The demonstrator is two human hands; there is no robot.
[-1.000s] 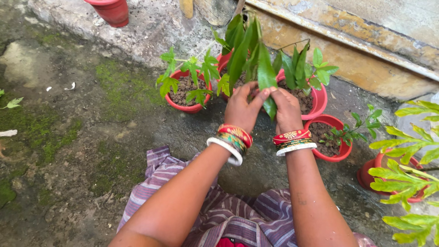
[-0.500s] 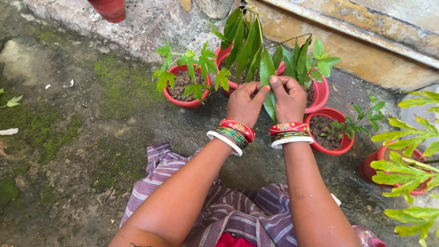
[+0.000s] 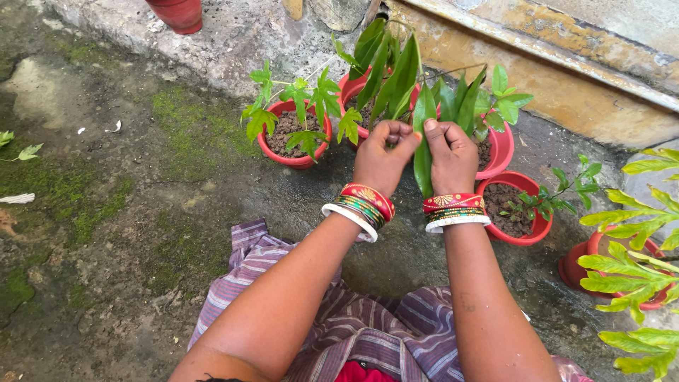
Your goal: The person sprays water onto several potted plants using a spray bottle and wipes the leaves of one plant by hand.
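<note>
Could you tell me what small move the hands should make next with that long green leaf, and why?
Probably ease the long leaf gently downward to inspect it: the right hand pinches it near its top, the left hand touches its edge, and it remains attached to the plant in the red pot.

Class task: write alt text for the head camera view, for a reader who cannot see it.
A person's left hand and right hand pinch a long green leaf hanging from a potted plant. Several red pots of seedlings stand on mossy concrete ground beside a wall.
</note>
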